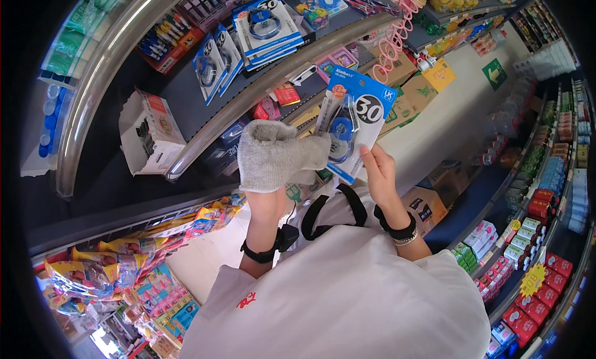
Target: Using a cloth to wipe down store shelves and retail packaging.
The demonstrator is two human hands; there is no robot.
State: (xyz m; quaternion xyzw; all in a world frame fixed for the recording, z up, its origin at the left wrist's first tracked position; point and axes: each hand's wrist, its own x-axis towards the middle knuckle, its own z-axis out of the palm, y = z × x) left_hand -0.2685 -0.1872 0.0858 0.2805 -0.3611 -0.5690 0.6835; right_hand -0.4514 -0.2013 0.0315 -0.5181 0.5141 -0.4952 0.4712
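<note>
My right hand [379, 170] grips the lower right edge of a blue-and-white blister pack [372, 140], thumb on its front. A round blue-and-clear dispenser, which looks like correction tape [342, 130], sits under the pack's clear plastic. Grey knit fabric [270, 161], a mitt or cloth, covers my left hand [298, 161], so its fingers are hidden. The covered hand meets the left side of the pack, over part of the blister. Similar packs [267, 26] are stacked on the dark shelf [179, 103] ahead, with two more [216, 63] leaning beside them.
A curved metal shelf rail [279, 75] runs between me and the stacked packs. A torn white carton [151, 133] stands at the shelf's left end, with a pen box [170, 40] behind it. Pink coils [393, 37] hang at upper right. Drink shelves [531, 247] line the right side.
</note>
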